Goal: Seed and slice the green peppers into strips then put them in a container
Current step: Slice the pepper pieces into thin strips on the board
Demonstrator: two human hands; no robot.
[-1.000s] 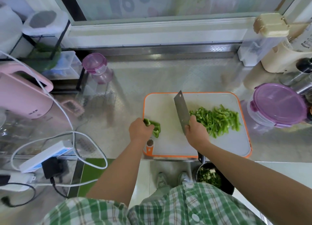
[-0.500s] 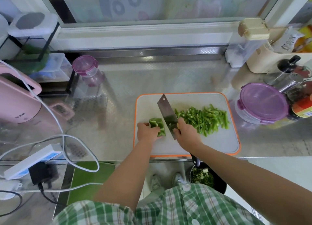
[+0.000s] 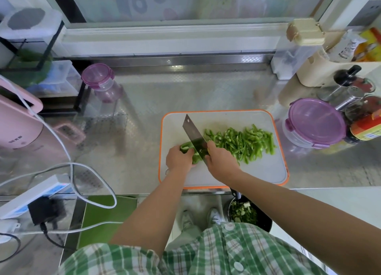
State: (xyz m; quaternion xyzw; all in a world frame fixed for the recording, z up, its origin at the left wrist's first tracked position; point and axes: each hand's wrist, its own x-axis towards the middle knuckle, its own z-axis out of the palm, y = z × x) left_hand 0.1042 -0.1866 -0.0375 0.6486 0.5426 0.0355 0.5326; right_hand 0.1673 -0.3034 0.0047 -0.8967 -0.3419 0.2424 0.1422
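far to your left a pink appliance [image 3: 18,130] and a white power strip [image 3: 33,194] sit on the surface [image 3: 185,89], well apart from the wet work, probably on purpose. nearer the middle, the orange-rimmed cutting board [image 3: 226,177] lies close to the surface's front edge, within easy reach.

your left hand [image 3: 179,157] is curled over the green pepper piece [image 3: 186,145] at the board's left part, gripping and pressing it so it can't slide. the fingertips are hidden, so i can't tell how they are tucked.

the cleaver [image 3: 193,134] stands just right of that hand, edge down on the pepper, tip angled away from you to the left. your right hand [image 3: 221,160] is wrapped tight around the handle, choked up against the blade for control, and it hides the handle itself.

right of the knife the pile of cut strips [image 3: 243,144] lies across the board, clear of the cutting spot. below the surface's edge a dark pot [image 3: 245,212] holds green trimmings, likely the seeded waste.

further right, off the board, the round container [image 3: 315,120] has its purple lid on, so no strips can go in yet. i judge you're mid-slice on the only uncut piece in view.
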